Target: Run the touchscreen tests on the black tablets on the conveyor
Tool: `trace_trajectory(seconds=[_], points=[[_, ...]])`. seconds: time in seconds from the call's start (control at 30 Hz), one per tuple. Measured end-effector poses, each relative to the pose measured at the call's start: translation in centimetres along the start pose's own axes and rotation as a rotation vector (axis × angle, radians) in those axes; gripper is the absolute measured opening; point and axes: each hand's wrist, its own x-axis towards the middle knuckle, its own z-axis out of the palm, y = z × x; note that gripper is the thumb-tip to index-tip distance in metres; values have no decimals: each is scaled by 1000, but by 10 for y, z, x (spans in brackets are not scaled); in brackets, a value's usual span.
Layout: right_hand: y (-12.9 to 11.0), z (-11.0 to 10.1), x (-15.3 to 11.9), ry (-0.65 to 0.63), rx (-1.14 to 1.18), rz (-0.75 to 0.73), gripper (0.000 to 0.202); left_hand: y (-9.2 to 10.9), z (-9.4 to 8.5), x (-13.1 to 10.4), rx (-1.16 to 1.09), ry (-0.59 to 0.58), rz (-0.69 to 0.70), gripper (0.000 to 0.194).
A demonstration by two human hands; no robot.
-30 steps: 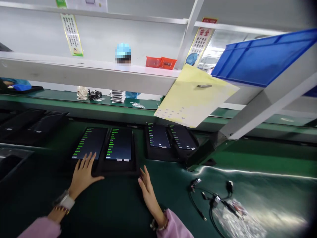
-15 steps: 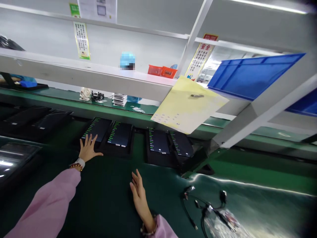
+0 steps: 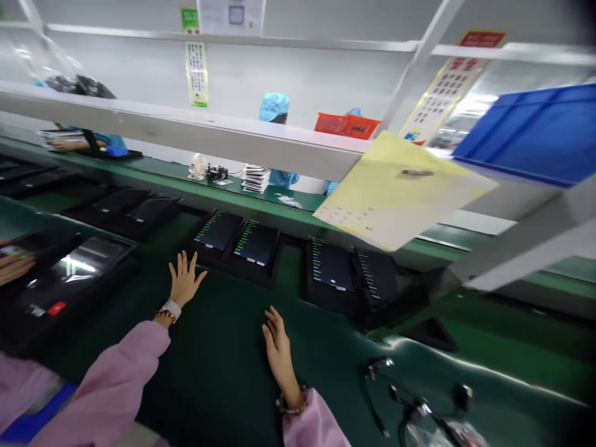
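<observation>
My left hand [image 3: 184,282] has its fingers spread and holds nothing; it is at the near edge of a black tray holding two dark devices. The left device [image 3: 218,230] and the one beside it [image 3: 256,243] show green lines on their screens. My right hand [image 3: 278,347] is over the green mat [image 3: 223,347], fingers apart and slightly bent, with nothing in it. Farther right, two more devices [image 3: 332,266] [image 3: 378,274] with lit lines lie in another black tray.
At left lie more trays and a film-covered device [image 3: 93,261]; another person's hand [image 3: 16,264] is beside it. Black cables [image 3: 414,403] and plastic bags lie front right. A yellow sheet [image 3: 400,186] hangs from the shelf [image 3: 186,133], near a slanted post. A person in a blue cap sits behind.
The view has swung left, bringing another person's hand and sleeve into sight. My left hand has drawn back from over the left device to the tray's near edge. My right hand remains over the mat.
</observation>
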Motion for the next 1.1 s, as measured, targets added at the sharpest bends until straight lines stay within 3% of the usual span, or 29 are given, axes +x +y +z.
trace_trajectory(seconds=[0.13, 0.27, 0.43, 0.53, 0.73, 1.0, 1.1], points=[[0, -2, -2, -19, -19, 1, 52, -36, -22, -12, 45, 37, -135, 67], [-4, -2, -3, 16, -40, -9, 49, -68, -51, -26, 64, 145, -289, 64], [-8, -2, 1, 77, -78, -22, 47, -86, -69, -43, 36, 249, -471, 69], [-9, -4, 2, 73, -91, -15, 49, -85, -69, -52, 48, 263, -587, 72], [-1, -12, -2, 21, -116, 61, 62, -83, -58, -69, 184, 173, -665, 69], [-6, -18, 0, -42, -242, 233, 82, -93, -49, -77, 252, 102, -671, 69], [-11, -18, 0, -46, -254, 268, 86, -95, -47, -78, 226, 66, -596, 65]])
